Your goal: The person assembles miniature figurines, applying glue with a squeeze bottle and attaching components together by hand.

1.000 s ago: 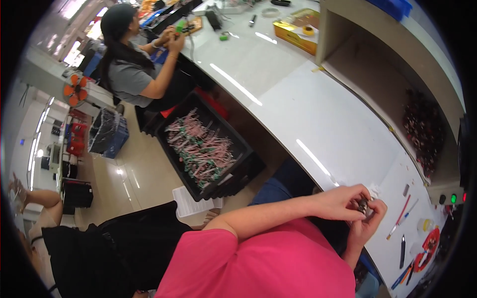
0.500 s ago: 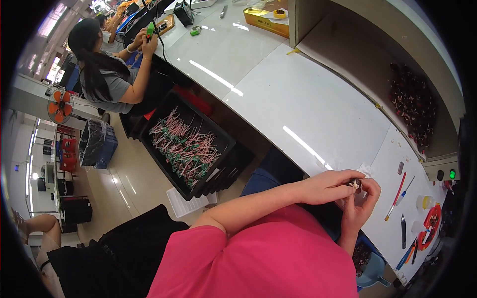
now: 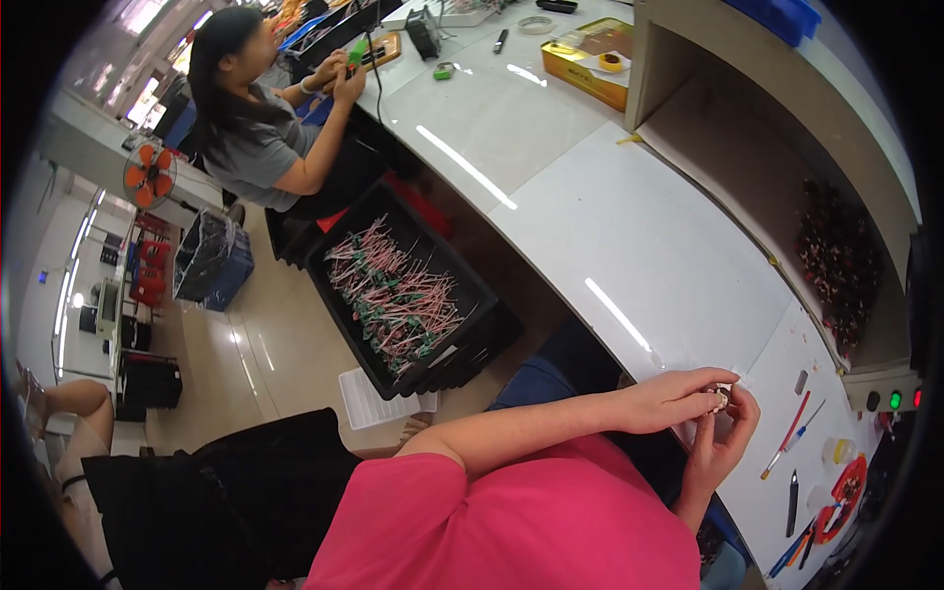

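Both the outstretched left hand (image 3: 674,400) and curled right hand (image 3: 726,447) pinch a small object (image 3: 723,396).

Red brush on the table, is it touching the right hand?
Apart. The head view plainly shows white tabletop between the red brush and the right hand.

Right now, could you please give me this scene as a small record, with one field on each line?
Left hand: fingers on a small dark-and-white part
Right hand: fingers on the same part, from the other side
Part's details: too small to tell
On white table: red-handled brush, black pen-shaped tool
Beside table: black crate holding pink wires with green pieces
Nearby: co-worker in grey shirt, holding a green object
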### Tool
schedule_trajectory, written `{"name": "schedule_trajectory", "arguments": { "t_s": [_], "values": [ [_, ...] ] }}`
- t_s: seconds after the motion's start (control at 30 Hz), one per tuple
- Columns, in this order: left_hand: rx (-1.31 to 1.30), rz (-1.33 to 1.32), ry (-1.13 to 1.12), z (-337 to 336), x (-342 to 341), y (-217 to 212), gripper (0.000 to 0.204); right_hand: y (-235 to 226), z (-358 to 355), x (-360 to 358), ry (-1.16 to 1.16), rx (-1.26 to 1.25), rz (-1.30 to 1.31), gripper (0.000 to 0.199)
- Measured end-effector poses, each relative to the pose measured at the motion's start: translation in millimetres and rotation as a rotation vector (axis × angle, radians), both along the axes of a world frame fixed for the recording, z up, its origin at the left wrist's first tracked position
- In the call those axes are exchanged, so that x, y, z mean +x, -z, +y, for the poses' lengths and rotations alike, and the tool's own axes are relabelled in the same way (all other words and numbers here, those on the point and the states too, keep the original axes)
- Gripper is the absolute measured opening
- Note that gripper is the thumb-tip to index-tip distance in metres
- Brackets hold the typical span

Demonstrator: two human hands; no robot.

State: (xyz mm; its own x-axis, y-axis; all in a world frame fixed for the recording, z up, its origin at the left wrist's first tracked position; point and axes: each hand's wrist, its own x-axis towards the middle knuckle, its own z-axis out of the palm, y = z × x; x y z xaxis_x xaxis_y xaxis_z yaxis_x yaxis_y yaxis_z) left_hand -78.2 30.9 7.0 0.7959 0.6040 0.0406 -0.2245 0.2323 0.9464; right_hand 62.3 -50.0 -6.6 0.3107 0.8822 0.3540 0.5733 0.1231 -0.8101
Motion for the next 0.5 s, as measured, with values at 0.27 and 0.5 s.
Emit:
{"name": "schedule_trajectory", "arguments": {
  "t_s": [0.27, 0.5],
  "values": [
    [0.004, -0.002, 0.003, -8.5, -4.5, 2.4, 0.047, 10.1, -7.3, -0.5, -0.043, 0.038, 0.122, 0.033],
    [-0.064, -0.058, 0.085, -13.1, 15.4, 16.9, 0.048, 33.0, -22.9, 25.0, -0.040, 0.039, 0.093, 0.035]
  ]
}}
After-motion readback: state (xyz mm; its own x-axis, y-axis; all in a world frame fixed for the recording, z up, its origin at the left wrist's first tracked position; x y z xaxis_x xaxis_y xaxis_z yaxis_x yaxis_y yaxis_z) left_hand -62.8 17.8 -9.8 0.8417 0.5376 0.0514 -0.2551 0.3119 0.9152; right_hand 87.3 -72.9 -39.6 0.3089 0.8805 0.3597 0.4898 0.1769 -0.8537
